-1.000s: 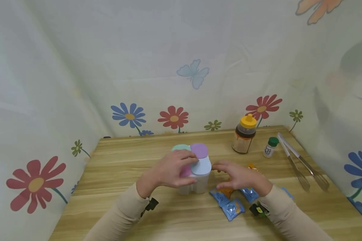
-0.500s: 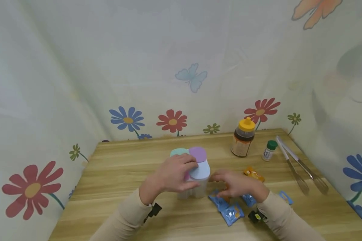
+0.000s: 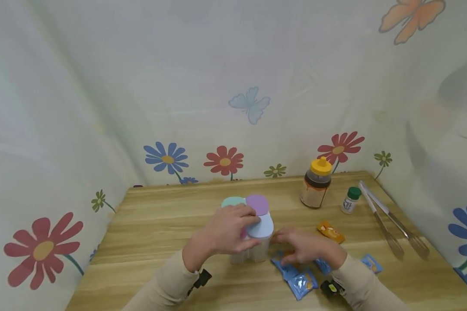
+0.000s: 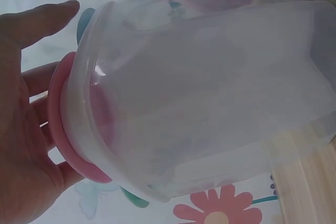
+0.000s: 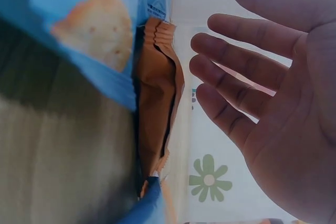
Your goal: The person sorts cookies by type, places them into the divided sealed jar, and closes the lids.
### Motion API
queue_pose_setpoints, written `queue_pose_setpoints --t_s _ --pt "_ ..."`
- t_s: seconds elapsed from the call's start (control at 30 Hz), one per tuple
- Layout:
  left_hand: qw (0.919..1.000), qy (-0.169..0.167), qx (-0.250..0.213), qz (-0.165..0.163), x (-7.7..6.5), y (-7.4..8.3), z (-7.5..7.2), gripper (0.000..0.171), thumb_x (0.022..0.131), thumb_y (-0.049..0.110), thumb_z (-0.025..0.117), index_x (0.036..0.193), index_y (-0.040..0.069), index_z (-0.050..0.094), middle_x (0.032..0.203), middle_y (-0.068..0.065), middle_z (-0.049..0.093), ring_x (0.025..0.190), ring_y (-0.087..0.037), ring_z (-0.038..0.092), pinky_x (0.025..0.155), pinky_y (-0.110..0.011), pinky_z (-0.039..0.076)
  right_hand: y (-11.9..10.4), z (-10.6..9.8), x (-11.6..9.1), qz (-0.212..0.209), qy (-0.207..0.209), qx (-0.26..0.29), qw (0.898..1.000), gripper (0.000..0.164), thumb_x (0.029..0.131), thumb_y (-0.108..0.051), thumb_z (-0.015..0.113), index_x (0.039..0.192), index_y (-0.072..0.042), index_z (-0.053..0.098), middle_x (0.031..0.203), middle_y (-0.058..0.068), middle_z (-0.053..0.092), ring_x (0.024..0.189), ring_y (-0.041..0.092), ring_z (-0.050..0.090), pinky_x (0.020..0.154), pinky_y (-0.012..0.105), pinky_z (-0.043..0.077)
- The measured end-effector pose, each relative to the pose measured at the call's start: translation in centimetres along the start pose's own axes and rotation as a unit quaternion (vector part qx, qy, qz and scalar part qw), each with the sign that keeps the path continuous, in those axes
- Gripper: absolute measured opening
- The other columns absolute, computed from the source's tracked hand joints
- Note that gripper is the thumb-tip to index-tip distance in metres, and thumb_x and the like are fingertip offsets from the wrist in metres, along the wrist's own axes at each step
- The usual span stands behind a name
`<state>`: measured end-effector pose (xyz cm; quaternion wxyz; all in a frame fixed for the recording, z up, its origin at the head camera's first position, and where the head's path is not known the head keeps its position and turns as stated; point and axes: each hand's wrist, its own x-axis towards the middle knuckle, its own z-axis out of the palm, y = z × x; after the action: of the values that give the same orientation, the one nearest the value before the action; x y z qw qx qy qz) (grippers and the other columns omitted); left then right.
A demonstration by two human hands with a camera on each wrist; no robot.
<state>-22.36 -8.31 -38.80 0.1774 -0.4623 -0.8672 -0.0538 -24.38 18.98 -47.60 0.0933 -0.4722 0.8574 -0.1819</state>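
A translucent plastic storage container (image 4: 199,87) stands upright on the table, topped by mint, purple (image 3: 257,204), light blue (image 3: 261,226) and pink lids. My left hand (image 3: 227,231) rests over these lids with relaxed fingers. In the left wrist view the pink lid (image 4: 71,129) lies against its fingers, and the thumb stands apart from it. To the right of the container, my right hand (image 3: 305,246) hovers over small snack packets, its palm empty and fingers loosely extended. Under and beside it lie blue packets (image 3: 302,284) and an orange-brown packet (image 5: 157,98), partly hidden by the hand in the head view.
Another orange packet (image 3: 331,232) and a blue one (image 3: 371,263) lie farther right. Behind them stand a yellow-capped bottle (image 3: 316,183) and a green-capped shaker (image 3: 350,200). Metal tongs (image 3: 393,222) lie along the table's right side. Flower-printed cloth surrounds the wooden table (image 3: 163,220).
My right hand has sunk a little toward the packets, so the orange packet behind it shows whole. The left hand stays on the lids. The head view has tilted slightly up.
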Motion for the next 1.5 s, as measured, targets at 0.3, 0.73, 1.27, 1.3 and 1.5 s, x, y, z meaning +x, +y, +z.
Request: queue_pose_setpoints --t_s 0.3,0.73,1.27,1.3,1.5 --pt "0.9991 0.034 0.024 0.002 0.5 0.1 -0.3 0.042 0.083 0.054 0.067 0.106 0.019 0.072 0.103 0.004 0.065 0.092 -0.012 0.059 0.074 -0.027 0.051 -0.1 -0.1 -0.1 0.010 -0.006 0.006 1.000 0.056 0.086 -0.036 0.073 0.133 -0.011 0.057 0.135 0.003 0.056 0.120 0.020 0.054 0.099 0.039 0.047" --pt "0.9997 0.013 -0.019 -0.003 0.3 0.5 0.4 0.034 0.086 0.046 0.067 0.097 0.014 0.069 0.099 0.003 0.058 0.091 -0.012 0.049 0.080 -0.027 0.046 -0.4 0.7 -0.5 -0.024 -0.014 -0.001 1.000 0.055 0.084 -0.032 0.076 0.130 -0.008 0.059 0.126 0.005 0.059 0.114 0.016 0.055 0.095 0.035 0.048" --pt "0.9999 0.004 -0.013 -0.001 0.5 1.0 0.4 0.031 0.086 0.042 0.067 0.091 0.012 0.064 0.102 0.002 0.059 0.093 -0.012 0.052 0.082 -0.026 0.049 -0.7 1.0 -0.7 0.014 -0.073 0.005 0.997 0.046 0.080 -0.029 0.079 0.123 -0.015 0.066 0.112 -0.008 0.060 0.097 0.002 0.054 0.084 0.022 0.048" --pt "0.9999 0.003 -0.010 -0.002 0.5 1.1 0.4 0.030 0.086 0.042 0.067 0.089 0.012 0.064 0.101 0.003 0.059 0.092 -0.012 0.052 0.081 -0.025 0.049 -0.8 1.0 -0.6 0.008 -0.070 0.002 0.998 0.046 0.080 -0.029 0.079 0.122 -0.015 0.067 0.110 -0.007 0.061 0.095 0.002 0.054 0.082 0.021 0.048" --pt "0.9996 -0.021 -0.008 -0.015 0.6 1.2 0.1 0.034 0.086 0.047 0.067 0.085 0.014 0.061 0.097 0.003 0.057 0.087 -0.011 0.049 0.075 -0.023 0.047 -0.6 1.4 -0.5 0.012 -0.063 0.008 0.998 0.045 0.078 -0.029 0.081 0.118 -0.015 0.069 0.105 -0.010 0.064 0.092 -0.001 0.055 0.081 0.020 0.049"
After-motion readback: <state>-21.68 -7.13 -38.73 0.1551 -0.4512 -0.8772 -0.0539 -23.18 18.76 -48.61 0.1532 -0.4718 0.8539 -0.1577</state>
